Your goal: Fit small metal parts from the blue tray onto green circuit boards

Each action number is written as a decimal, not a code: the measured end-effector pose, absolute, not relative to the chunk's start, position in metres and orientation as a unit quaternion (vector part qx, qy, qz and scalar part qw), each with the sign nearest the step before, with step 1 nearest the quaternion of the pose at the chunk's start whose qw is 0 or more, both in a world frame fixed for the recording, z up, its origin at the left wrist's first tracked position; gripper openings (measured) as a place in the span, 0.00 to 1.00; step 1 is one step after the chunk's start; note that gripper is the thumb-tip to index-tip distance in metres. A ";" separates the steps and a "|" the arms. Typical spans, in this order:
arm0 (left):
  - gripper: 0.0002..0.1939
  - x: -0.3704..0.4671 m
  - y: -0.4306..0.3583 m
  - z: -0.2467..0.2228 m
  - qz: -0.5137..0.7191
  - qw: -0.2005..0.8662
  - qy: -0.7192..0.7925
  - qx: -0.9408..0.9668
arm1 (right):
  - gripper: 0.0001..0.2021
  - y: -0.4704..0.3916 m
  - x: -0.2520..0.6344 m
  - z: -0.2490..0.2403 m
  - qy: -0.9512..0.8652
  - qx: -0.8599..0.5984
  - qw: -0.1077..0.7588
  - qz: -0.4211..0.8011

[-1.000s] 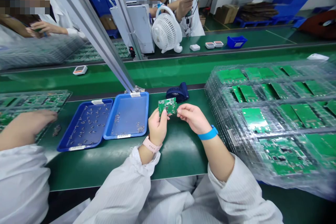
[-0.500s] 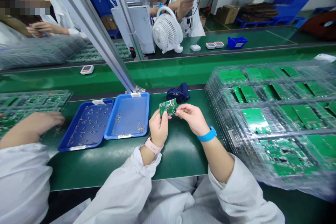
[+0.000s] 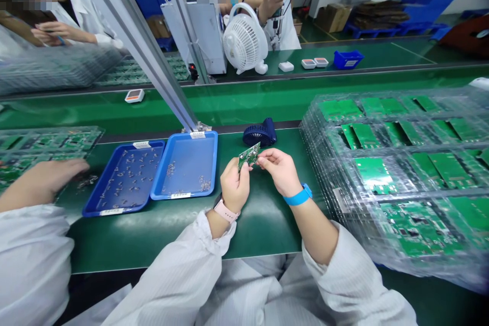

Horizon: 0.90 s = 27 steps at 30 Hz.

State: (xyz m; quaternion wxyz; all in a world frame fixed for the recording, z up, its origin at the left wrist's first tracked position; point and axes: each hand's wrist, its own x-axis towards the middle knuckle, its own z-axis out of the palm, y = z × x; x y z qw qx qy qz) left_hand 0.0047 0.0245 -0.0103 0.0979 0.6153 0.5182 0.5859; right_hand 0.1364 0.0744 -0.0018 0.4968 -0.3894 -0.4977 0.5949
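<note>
My left hand [image 3: 235,186] grips a small green circuit board [image 3: 249,156] by its lower left part, holding it tilted above the green bench [image 3: 263,224]. At the board's right edge, my right hand [image 3: 280,169] has thumb and forefinger pinched together; whatever is between them is too small to make out. Left of my hands lies a blue tray [image 3: 189,163] with small metal parts in two little heaps. Beside it, a second blue tray [image 3: 128,175] carries similar parts spread over its bottom.
Stacked clear plastic trays [image 3: 340,198] with green boards stand on the right. A dark blue handheld fan [image 3: 257,134] lies behind my hands. A metal post [image 3: 153,61] rises behind the trays. A co-worker's hand [image 3: 49,178] is at the left; other people are across the bench.
The board has turned in my left hand and now shows more edge-on. Both hands stay close together at it. The co-worker's hand at the left has shifted slightly.
</note>
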 end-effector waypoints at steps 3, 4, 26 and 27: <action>0.15 0.005 0.025 -0.011 0.590 0.100 0.522 0.607 | 0.11 0.074 0.134 -0.002 -0.497 -0.389 0.498 0.595; 0.15 0.006 0.025 -0.011 0.591 0.101 0.523 0.606 | 0.11 0.074 0.134 -0.002 -0.496 -0.389 0.498 0.595; 0.16 -0.004 0.021 -0.018 0.591 0.173 0.431 0.659 | 0.08 0.019 0.161 0.041 -0.599 -0.460 0.525 0.392; 0.16 -0.004 0.020 -0.019 0.581 0.162 0.396 0.693 | 0.08 0.009 0.164 0.046 -0.604 -0.467 0.522 0.381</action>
